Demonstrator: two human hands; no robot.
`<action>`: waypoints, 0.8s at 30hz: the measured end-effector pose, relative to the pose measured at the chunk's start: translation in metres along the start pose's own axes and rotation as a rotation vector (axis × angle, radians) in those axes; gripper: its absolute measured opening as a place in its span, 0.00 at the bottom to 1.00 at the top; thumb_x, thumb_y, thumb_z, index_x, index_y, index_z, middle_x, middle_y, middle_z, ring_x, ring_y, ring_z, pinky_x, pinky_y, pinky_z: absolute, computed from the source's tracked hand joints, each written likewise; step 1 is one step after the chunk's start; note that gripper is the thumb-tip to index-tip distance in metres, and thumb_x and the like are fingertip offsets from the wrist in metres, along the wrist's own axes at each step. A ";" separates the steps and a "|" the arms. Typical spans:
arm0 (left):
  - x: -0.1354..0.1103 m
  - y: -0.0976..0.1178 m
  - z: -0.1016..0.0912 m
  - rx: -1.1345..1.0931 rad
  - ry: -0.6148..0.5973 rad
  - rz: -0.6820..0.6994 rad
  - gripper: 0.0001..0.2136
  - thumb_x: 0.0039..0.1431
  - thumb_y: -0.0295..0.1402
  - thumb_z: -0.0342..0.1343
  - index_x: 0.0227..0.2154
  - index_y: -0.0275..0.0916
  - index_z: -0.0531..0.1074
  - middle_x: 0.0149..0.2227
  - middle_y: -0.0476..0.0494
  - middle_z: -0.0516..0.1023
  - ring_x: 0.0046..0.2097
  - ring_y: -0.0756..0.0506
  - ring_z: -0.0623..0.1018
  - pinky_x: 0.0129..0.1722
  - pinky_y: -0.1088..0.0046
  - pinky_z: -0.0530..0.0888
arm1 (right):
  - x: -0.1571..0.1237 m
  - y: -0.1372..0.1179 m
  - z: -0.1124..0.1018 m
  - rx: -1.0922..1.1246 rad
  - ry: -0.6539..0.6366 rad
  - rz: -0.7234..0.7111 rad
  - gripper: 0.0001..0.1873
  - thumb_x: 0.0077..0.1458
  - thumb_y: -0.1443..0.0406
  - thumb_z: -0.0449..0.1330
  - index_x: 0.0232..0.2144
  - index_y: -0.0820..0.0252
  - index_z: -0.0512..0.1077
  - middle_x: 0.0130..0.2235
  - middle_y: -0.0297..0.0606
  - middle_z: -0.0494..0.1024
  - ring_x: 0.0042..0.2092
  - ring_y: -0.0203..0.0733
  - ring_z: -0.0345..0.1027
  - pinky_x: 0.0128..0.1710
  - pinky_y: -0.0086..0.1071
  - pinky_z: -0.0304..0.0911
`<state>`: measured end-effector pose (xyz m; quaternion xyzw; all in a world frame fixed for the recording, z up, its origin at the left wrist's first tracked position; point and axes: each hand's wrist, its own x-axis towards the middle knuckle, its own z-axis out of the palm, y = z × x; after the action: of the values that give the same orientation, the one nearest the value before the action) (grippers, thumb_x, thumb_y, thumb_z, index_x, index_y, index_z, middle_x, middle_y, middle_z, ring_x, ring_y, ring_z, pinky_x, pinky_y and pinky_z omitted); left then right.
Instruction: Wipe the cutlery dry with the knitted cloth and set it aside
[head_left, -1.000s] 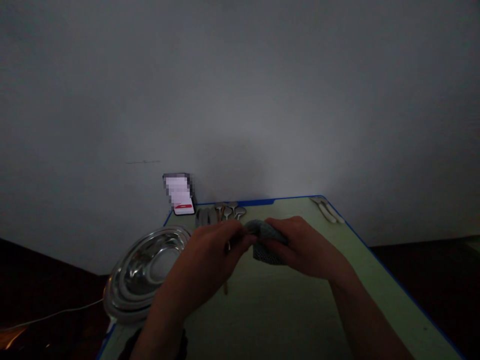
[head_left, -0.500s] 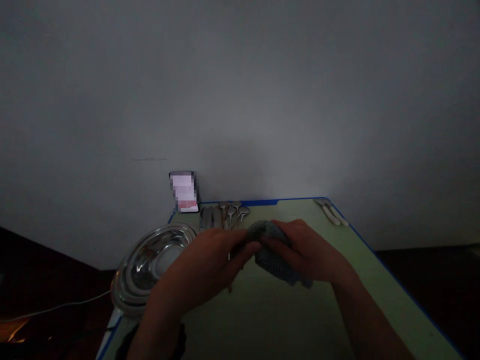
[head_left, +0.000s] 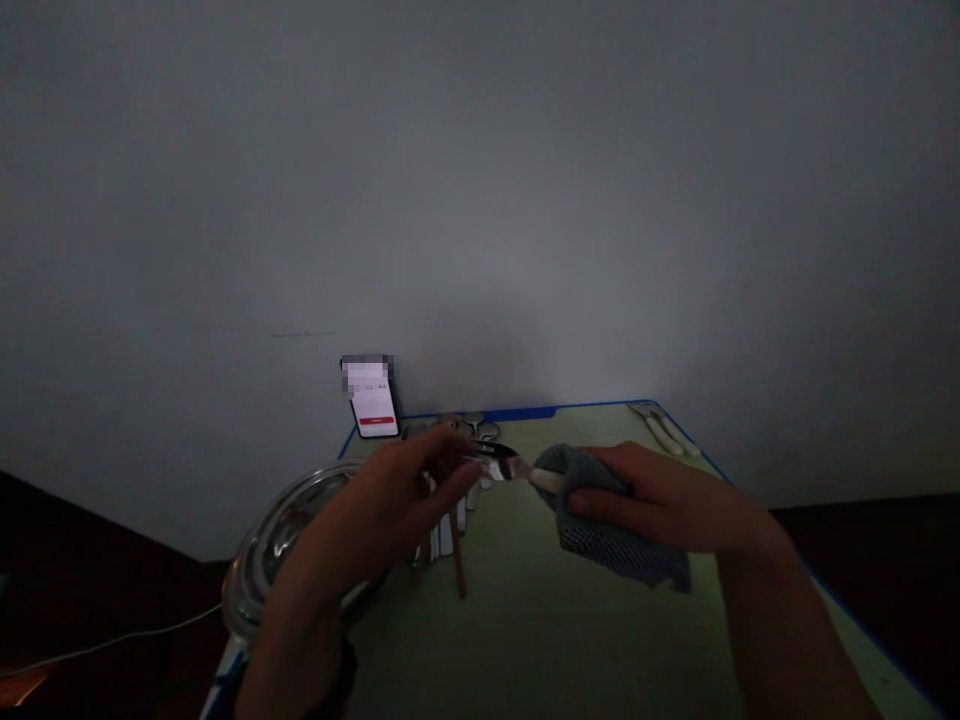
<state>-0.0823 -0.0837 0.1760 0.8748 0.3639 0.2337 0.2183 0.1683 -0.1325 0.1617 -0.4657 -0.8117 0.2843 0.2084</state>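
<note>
A fork (head_left: pixel 506 467) with a pale handle is held level above the table, its tines pointing left. My left hand (head_left: pixel 401 490) pinches it at the tine end between thumb and fingers. My right hand (head_left: pixel 645 495) is closed round a grey-green cloth (head_left: pixel 622 555), which is wrapped over the fork's handle and hangs down below it. Part of the handle shows between the cloth and the metal head. Behind and below my left hand lies a row of cutlery (head_left: pixel 446 535), with spoons and a brown-handled piece, partly hidden by the hand.
Nested steel bowls (head_left: pixel 251 560) stand at the table's left edge, partly behind my left arm. A lit phone (head_left: pixel 373 405) leans on the wall. Two pale-handled utensils (head_left: pixel 664 432) lie at the back right of the green, blue-edged table (head_left: pixel 525 640). A white cable (head_left: pixel 135 635) runs left.
My right hand and the cloth have moved right, away from my left hand. The fork's head and part of its handle now show between the hands.
</note>
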 end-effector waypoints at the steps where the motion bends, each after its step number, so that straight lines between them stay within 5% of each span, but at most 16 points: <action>1: 0.000 -0.001 0.001 -0.015 -0.003 -0.008 0.09 0.59 0.35 0.50 0.41 0.40 0.69 0.30 0.50 0.76 0.30 0.50 0.74 0.28 0.78 0.69 | -0.001 0.001 -0.001 -0.005 0.007 0.010 0.15 0.57 0.55 0.50 0.34 0.60 0.68 0.27 0.34 0.71 0.27 0.34 0.63 0.26 0.27 0.58; 10: 0.002 0.008 0.007 -0.032 0.042 0.052 0.19 0.52 0.35 0.59 0.48 0.44 0.68 0.34 0.50 0.79 0.33 0.49 0.77 0.33 0.75 0.72 | 0.000 0.007 0.001 0.168 -0.035 0.041 0.16 0.55 0.54 0.52 0.29 0.60 0.68 0.25 0.32 0.68 0.25 0.31 0.60 0.22 0.25 0.58; 16: 0.004 0.007 0.014 -0.011 -0.086 0.020 0.12 0.52 0.33 0.57 0.41 0.42 0.71 0.35 0.48 0.79 0.34 0.47 0.78 0.33 0.75 0.72 | 0.003 0.009 0.003 0.053 -0.098 0.068 0.17 0.54 0.52 0.51 0.28 0.60 0.69 0.26 0.32 0.70 0.25 0.32 0.61 0.22 0.25 0.57; 20: 0.009 0.004 0.028 0.061 -0.171 0.025 0.10 0.53 0.33 0.55 0.39 0.40 0.70 0.31 0.47 0.78 0.31 0.47 0.77 0.29 0.76 0.70 | 0.019 0.020 0.015 -0.078 -0.165 -0.005 0.16 0.55 0.55 0.51 0.31 0.61 0.70 0.29 0.34 0.72 0.29 0.33 0.62 0.27 0.26 0.57; 24: 0.016 -0.006 0.058 -0.074 -0.241 0.036 0.06 0.57 0.32 0.50 0.37 0.38 0.66 0.25 0.50 0.75 0.25 0.50 0.75 0.24 0.77 0.68 | 0.024 0.049 0.039 -0.069 -0.070 -0.071 0.17 0.57 0.56 0.49 0.34 0.63 0.70 0.31 0.36 0.73 0.32 0.35 0.64 0.30 0.27 0.56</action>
<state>-0.0429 -0.0803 0.1307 0.8942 0.3104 0.1443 0.2885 0.1650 -0.1024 0.1023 -0.4330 -0.8439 0.2648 0.1738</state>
